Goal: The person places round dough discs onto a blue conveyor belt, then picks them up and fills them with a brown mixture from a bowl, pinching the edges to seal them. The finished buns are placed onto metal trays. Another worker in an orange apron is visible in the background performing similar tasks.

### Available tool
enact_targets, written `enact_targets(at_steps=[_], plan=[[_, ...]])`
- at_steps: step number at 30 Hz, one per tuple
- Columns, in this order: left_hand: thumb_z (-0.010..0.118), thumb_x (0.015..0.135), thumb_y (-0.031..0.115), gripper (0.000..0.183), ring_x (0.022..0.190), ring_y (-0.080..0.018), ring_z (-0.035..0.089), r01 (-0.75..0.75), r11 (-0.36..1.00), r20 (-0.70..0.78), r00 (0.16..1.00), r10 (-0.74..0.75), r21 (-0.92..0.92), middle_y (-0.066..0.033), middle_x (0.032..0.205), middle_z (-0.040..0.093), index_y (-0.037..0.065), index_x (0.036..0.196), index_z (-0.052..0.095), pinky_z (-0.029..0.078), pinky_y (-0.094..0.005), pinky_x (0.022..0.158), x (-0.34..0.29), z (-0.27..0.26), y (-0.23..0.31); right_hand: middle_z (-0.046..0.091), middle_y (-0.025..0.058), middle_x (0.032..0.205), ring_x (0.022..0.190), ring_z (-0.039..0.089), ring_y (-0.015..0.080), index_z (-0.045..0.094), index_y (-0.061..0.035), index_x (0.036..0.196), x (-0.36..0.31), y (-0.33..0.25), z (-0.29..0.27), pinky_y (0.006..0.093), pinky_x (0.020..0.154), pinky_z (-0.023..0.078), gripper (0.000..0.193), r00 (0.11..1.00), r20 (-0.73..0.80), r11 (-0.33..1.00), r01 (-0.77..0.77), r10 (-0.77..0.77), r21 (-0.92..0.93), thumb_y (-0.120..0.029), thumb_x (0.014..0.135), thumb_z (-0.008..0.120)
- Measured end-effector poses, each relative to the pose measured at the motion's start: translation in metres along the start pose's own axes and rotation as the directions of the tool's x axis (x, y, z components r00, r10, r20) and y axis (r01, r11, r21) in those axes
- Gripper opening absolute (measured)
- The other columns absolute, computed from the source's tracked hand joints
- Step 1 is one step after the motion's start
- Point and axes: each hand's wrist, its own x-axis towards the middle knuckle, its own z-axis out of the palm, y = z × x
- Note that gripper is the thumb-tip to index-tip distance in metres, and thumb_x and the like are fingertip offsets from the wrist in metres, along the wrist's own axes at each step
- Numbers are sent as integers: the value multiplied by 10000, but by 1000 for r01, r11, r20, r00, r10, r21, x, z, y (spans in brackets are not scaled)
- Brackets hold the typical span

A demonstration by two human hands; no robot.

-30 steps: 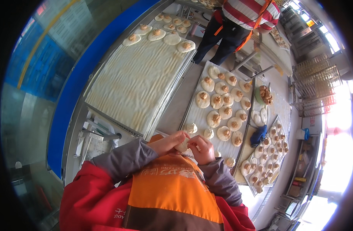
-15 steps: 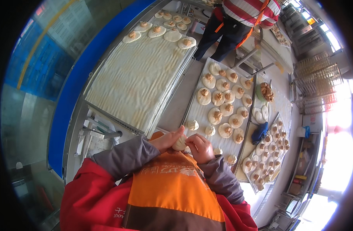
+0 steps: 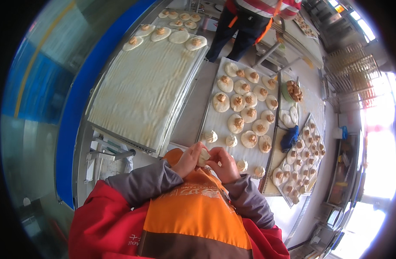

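My left hand (image 3: 190, 159) cups a pleated dough bun (image 3: 203, 158) in front of my apron. The fingers of my right hand (image 3: 225, 166) pinch the bun's edge from the other side; the fingertips partly hide it. Just beyond my hands lies a tray (image 3: 216, 121) with flat dough rounds (image 3: 236, 124), most topped with brown filling. Along its near part sit several closed, pleated buns, among them one bun (image 3: 211, 136) close to my left fingertips and another bun (image 3: 242, 165) right of my right hand.
A cloth-lined tray (image 3: 135, 95) at left bears a few dough rounds at its far end. To the right are a green bowl (image 3: 287, 93) of filling, a blue cloth (image 3: 289, 139) and another tray of filled rounds (image 3: 298, 165). A person (image 3: 245, 30) stands beyond.
My view has shifted slightly, so the trays appear a little further left and higher. Both hands stay on the bun, with my right fingers now closer against it.
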Motion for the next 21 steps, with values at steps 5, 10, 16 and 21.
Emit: enact_targets(at_steps=[5,10,16,21], plan=[[283,1086,466,486,507,-78,523,57,997,96,994,-52,-47,-18,708,585,75,1044,569,420,-224,451,1,12,-13,635,112,811,711,642,267,625,-15,882,-16,5,-7,344,639,515,95,973,-77,953,192,-216,-234,16,825,695],[281,1089,455,477,567,-86,560,110,994,201,974,-109,8,-31,786,610,71,1087,564,456,-228,492,12,24,-22,624,120,899,858,631,338,598,-34,1018,-32,11,-29,420,749,507,245,971,-32,882,201,-237,-426,-84,813,723],[260,1067,532,600,978,-152,639,-6,983,252,967,-41,182,-83,1142,611,44,1322,498,563,-306,790,64,58,-30,620,147,1248,1117,594,369,514,-55,1357,-28,38,-66,443,953,473,721,976,-42,882,174,-213,-438,-177,718,825],[270,1046,575,650,1049,-203,653,264,962,304,913,-271,67,-102,1199,615,53,1353,505,576,-339,857,118,62,-16,636,166,1209,1080,624,358,529,-82,1366,4,65,-89,449,943,487,712,983,-114,929,94,-143,-358,-165,726,829]])
